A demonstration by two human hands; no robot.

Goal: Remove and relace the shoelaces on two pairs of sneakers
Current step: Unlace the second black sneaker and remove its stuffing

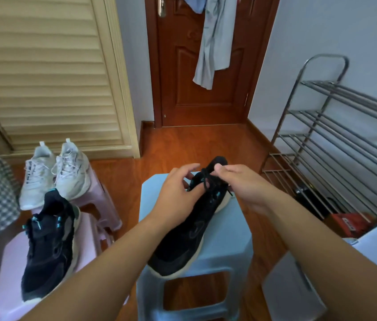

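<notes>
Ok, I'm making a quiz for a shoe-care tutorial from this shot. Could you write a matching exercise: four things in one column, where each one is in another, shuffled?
Things:
1. black sneaker being laced
2. other black sneaker
3. white sneakers
4. grey garment

Places:
A. hanging on the brown door
B. on the nearer pink stool
C. on the blue stool, under both hands
D. side by side on the farther pink stool

Pairs: 1-C, 2-B, 3-D, 4-A
</notes>
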